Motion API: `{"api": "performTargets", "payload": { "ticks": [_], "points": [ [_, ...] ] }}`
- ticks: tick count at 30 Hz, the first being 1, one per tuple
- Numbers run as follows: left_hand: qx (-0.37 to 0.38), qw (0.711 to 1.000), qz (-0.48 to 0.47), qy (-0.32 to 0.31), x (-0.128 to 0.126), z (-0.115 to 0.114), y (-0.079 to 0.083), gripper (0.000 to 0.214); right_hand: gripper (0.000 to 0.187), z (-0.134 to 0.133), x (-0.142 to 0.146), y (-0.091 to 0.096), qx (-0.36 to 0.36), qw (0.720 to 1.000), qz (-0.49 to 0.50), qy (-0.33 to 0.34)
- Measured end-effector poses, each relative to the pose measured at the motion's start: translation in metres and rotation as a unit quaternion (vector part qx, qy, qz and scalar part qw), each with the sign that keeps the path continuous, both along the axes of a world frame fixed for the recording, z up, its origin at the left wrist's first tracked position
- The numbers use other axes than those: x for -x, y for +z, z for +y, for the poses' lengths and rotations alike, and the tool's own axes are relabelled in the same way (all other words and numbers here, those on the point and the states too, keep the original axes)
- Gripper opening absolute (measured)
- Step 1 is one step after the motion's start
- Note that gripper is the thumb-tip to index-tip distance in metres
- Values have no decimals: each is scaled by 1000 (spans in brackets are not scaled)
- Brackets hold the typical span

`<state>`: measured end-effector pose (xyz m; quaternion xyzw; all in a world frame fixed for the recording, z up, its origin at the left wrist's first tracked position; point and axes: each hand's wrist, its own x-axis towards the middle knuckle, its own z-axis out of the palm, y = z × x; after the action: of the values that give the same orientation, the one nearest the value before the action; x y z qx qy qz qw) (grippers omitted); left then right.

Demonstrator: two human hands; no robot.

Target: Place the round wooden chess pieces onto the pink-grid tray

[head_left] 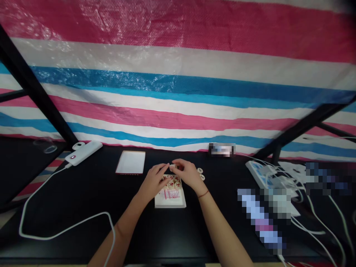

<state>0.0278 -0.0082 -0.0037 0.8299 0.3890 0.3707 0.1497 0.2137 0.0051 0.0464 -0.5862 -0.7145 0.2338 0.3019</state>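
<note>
A small white square box lies on the black table straight ahead, with several round pale game pieces marked in red at its far end. My left hand rests over the box's left far corner, fingers curled toward the pieces. My right hand hovers over the right far corner and pinches one pale round piece between fingertips. Two more round pieces lie on the table just right of my right hand. The box's white lid lies apart to the left.
A white power bank with a long white cable lies at the left. A white power strip with tangled white cords sits at the right. Black frame bars slant on both sides before a striped tarp.
</note>
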Motion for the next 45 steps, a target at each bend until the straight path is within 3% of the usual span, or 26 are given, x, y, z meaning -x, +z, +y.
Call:
{"api": "performTargets", "payload": {
  "ticks": [2,6,12,16,23,28,32,36,40,45],
  "points": [
    [18,1000,-24,-7,1,-2,5,39,29,-9,6,-2,5,995,92,34],
    [58,997,-48,2,8,-11,14,25,32,-21,14,-16,31,978,204,40],
    [94,995,-27,-15,33,-34,11,11,37,-22,6,-36,-24,936,345,-63],
    [99,993,59,-38,39,-46,9,9,34,-24,1,-42,-28,927,368,-70],
    [36,988,145,-44,34,-50,17,11,28,-34,10,-41,-42,953,298,-30],
    [32,983,170,-53,36,-51,16,18,21,-44,12,-35,-68,968,239,37],
    [42,992,116,-35,37,-49,11,21,19,-58,19,-32,-104,972,178,114],
    [58,998,18,23,41,-43,5,28,26,-69,30,-31,-96,974,94,182],
    [81,994,-19,68,44,-39,0,28,19,-70,35,-31,-95,974,-20,207],
    [93,993,-30,59,42,-38,-7,34,16,-68,31,-33,-112,967,-43,224]
  ]
}}
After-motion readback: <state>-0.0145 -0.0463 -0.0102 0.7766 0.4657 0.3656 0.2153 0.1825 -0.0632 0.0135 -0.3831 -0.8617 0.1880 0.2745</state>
